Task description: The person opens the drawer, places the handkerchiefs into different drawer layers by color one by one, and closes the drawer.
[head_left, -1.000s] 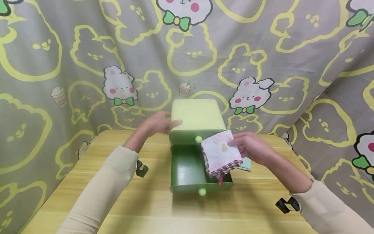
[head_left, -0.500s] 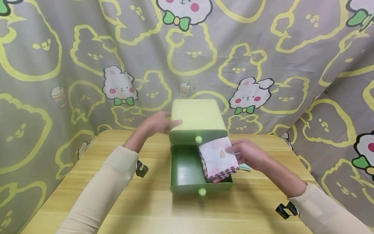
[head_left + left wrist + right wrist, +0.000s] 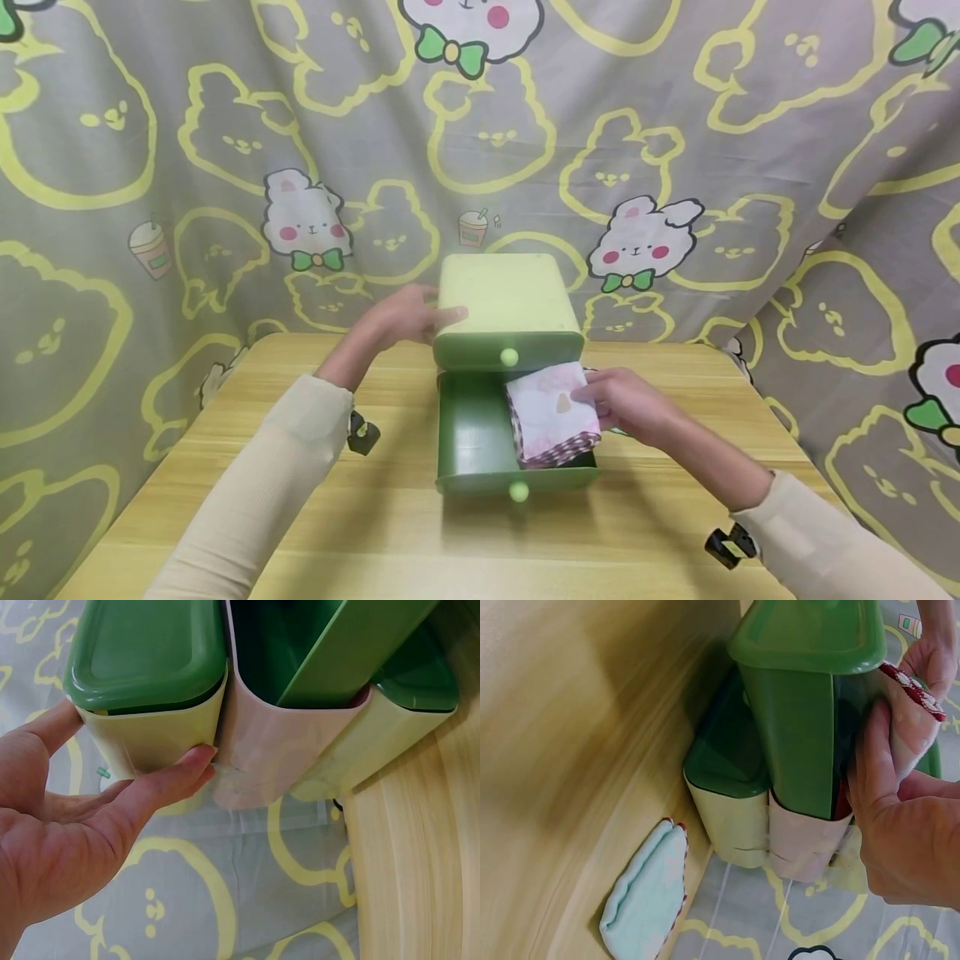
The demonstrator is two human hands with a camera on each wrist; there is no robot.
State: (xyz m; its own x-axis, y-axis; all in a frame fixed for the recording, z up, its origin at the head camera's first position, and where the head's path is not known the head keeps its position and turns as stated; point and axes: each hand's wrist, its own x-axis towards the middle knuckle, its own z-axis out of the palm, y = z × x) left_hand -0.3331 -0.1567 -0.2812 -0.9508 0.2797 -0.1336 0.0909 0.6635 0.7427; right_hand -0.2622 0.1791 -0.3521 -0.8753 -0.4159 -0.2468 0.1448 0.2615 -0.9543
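A small drawer cabinet (image 3: 506, 292) with a pale yellow top stands on the table, its middle green drawer (image 3: 476, 429) pulled out. My left hand (image 3: 405, 315) holds the cabinet's upper left edge, thumb on top; in the left wrist view its fingers (image 3: 176, 776) press the yellow side wall. My right hand (image 3: 630, 404) pinches a folded white-and-pink handkerchief (image 3: 547, 408) with a checked edge, thumb uppermost. The handkerchief lies tilted over the right part of the open drawer, its front edge low inside the rim. Its underside is hidden in the head view.
A folded mint-green cloth (image 3: 649, 892) with a dark red edge lies on the wooden table (image 3: 375, 508), right of the cabinet. The top drawer (image 3: 472, 352) is pushed in. A patterned grey curtain (image 3: 390, 125) hangs close behind the table.
My right hand has lowered the handkerchief and moved it slightly left, deeper into the open drawer. The red strip hanging beneath it has gone out of sight. My left hand stays put.
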